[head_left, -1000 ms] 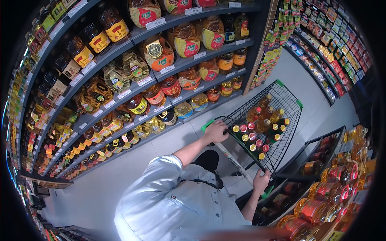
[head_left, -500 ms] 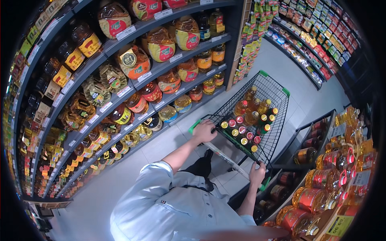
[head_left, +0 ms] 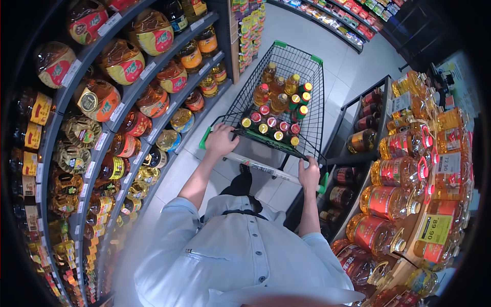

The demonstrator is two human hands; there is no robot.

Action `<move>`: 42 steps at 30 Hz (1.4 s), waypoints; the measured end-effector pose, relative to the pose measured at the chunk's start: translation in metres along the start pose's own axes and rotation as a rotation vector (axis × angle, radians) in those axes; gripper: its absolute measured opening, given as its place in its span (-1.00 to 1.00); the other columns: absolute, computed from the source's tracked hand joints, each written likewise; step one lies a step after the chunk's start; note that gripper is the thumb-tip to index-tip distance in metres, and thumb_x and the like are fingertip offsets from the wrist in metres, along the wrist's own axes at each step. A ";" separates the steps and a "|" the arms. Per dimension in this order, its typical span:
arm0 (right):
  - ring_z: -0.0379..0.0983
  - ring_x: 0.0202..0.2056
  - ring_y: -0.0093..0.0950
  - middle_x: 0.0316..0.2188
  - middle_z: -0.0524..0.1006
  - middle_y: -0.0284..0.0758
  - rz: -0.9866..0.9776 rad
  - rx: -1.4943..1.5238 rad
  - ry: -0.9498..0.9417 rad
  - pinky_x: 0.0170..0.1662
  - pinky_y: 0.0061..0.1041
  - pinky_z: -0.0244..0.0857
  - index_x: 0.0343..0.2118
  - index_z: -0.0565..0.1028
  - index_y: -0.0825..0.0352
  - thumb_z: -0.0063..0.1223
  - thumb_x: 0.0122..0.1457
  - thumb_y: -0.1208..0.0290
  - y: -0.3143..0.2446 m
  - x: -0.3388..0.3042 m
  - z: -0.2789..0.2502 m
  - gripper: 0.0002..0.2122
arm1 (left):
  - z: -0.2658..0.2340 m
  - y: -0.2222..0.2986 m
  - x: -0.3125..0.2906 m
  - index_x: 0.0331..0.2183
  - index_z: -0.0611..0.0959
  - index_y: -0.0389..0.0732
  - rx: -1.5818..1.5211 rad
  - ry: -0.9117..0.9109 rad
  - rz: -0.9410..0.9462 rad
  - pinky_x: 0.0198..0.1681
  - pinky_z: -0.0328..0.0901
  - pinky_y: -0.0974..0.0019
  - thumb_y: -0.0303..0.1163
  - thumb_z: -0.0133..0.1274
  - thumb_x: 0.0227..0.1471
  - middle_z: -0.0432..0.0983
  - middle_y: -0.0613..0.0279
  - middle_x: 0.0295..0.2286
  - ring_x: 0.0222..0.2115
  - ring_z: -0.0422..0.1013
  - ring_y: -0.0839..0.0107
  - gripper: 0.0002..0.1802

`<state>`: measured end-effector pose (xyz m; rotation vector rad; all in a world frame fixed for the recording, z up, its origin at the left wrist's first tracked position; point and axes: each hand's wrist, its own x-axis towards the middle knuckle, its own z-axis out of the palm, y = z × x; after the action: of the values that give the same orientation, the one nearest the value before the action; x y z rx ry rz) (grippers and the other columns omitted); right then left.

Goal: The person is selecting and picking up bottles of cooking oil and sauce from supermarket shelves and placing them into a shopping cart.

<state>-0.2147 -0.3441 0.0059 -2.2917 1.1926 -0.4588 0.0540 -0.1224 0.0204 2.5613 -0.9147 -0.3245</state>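
Observation:
My left hand (head_left: 221, 140) is closed round the left end of a shopping cart's handle, beside its green end cap. The right end of that handle is in the grip of my right hand (head_left: 309, 173). In front of me stands the black wire shopping cart (head_left: 315, 84) with green corners. Several bottles of golden oil (head_left: 279, 102) stand upright in its basket. Nearer the handle are several bottles with red and yellow caps (head_left: 271, 123), and taller dark green bottles (head_left: 303, 100) stand to their right.
Shelves of oil jugs (head_left: 120, 60) line the left side. On the right, a display of large oil bottles (head_left: 384, 200) and a low dark rack (head_left: 361, 134) stand close to the cart. Hanging packets (head_left: 249, 30) mark the left shelf's end. Packaged goods fill a far shelf (head_left: 353, 20).
The cart, with both my hands on its handle, has shifted left in view and now points more straight ahead. The left shelf's end has come nearer.

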 end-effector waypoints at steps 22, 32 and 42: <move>0.47 -0.07 -0.13 -0.11 0.54 -0.12 0.020 -0.071 -0.039 -0.01 -0.30 0.33 -0.11 0.53 0.37 0.06 0.14 0.23 0.041 0.190 -0.013 -0.66 | 0.043 0.075 0.164 0.01 0.56 -0.08 -0.039 -0.038 0.087 0.13 0.19 -0.08 0.06 0.11 -0.08 0.41 0.10 0.01 0.20 0.06 -0.04 -0.35; 0.46 -0.05 -0.13 -0.08 0.54 -0.17 0.086 -0.083 -0.067 0.01 -0.26 0.32 -0.10 0.54 0.30 0.04 0.14 0.19 0.055 0.279 -0.020 -0.66 | 0.065 0.111 0.242 -0.04 0.60 -0.07 -0.048 -0.005 0.083 0.12 0.21 -0.10 0.02 0.14 -0.12 0.47 0.15 -0.02 0.17 0.12 -0.07 -0.40; 0.49 -0.10 -0.12 -0.16 0.56 -0.10 0.012 -0.065 -0.041 -0.05 -0.28 0.34 -0.14 0.54 0.38 0.05 0.15 0.22 0.073 0.380 -0.026 -0.66 | 0.078 0.153 0.326 0.01 0.56 -0.09 -0.029 -0.031 0.039 0.13 0.22 -0.04 0.03 0.09 -0.07 0.43 0.15 0.01 0.22 0.06 0.00 -0.38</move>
<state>-0.0643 -0.7019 0.0078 -2.3356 1.2175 -0.3719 0.1898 -0.4638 -0.0086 2.5151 -0.9632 -0.3649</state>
